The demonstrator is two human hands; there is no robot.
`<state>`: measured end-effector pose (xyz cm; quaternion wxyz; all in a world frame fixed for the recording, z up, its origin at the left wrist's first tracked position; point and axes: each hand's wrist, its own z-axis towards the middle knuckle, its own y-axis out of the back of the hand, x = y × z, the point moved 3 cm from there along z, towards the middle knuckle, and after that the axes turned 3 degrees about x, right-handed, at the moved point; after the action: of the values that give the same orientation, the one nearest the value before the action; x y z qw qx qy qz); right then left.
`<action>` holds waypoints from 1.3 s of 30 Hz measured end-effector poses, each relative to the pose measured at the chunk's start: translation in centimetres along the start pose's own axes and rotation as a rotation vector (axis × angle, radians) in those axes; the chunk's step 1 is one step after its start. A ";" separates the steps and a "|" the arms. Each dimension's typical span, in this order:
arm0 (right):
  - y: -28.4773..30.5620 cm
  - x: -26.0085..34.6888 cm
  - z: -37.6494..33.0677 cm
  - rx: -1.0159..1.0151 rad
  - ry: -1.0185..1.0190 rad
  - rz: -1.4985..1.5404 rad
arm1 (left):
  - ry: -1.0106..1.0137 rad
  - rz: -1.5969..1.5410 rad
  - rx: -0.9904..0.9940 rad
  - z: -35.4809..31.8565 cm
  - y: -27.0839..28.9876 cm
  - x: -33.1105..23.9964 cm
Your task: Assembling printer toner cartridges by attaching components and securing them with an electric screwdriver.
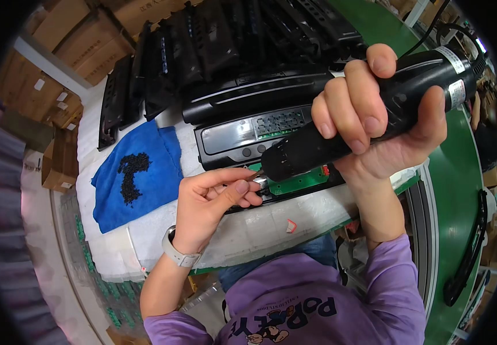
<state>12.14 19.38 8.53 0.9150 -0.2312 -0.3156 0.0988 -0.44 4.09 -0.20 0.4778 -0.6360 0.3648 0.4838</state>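
Observation:
My right hand [398, 146] is wrapped round a black electric screwdriver [303, 152], which lies slantwise with its tip pointing down to the left. At that tip, the fingers of my left hand [205, 198] are pinched together. Whatever they hold is too small to make out. Just beneath the tip lies a green circuit board [299, 183], set in a long black housing near the bench's front edge. Behind it sits a black panel [228, 141] with a clear window and round buttons. A blue cloth [165, 152] to the left carries a heap of small black screws [129, 181].
Many black plastic housings [214, 43] are piled across the back of the padded white bench cover [113, 247]. Cardboard boxes [24, 86] stand at the left. Along the right runs a green surface [458, 230] bearing a black curved part [471, 259]. A cable rises from the screwdriver.

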 end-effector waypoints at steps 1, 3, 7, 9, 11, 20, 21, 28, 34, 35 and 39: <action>0.2 0.0 0.0 0.020 -0.004 0.004 | -0.003 -0.011 -0.002 0.0 0.0 0.0; 0.1 -0.1 -0.1 0.018 -0.008 -0.009 | -0.003 -0.022 -0.004 0.0 0.1 0.0; 0.1 -0.4 -0.3 0.024 -0.033 -0.008 | -0.019 -0.009 -0.055 0.1 0.4 0.0; -0.1 -0.5 -0.4 0.012 -0.036 -0.013 | -0.033 -0.008 -0.055 0.0 0.4 -0.1; -0.1 -0.6 -0.4 -0.001 -0.039 -0.019 | -0.027 0.032 -0.043 -0.1 0.4 -0.1; -0.4 -1.1 -0.3 -0.160 -0.064 -0.103 | 0.030 -0.042 0.034 0.0 0.2 0.6; -0.2 -1.3 -0.4 -0.209 -0.060 -0.110 | 0.031 -0.042 0.033 0.0 0.4 0.6; 0.1 -1.0 0.1 -0.238 -0.153 -0.095 | 0.044 -0.024 0.073 0.2 0.1 0.7; -1.4 -1.1 0.0 -0.106 -0.442 -0.521 | 0.094 -0.044 0.061 0.6 0.0 0.7; -1.5 -1.5 0.0 -0.093 -0.389 -0.531 | 0.093 -0.052 0.064 0.6 0.0 0.7; -1.5 -2.0 -0.3 -0.081 -0.349 -0.522 | 0.095 -0.034 0.058 0.5 0.1 0.7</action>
<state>10.77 17.33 7.96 0.8315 -0.1582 -0.5202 -0.1137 -0.47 4.53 -0.89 0.4864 -0.6501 0.3903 0.4340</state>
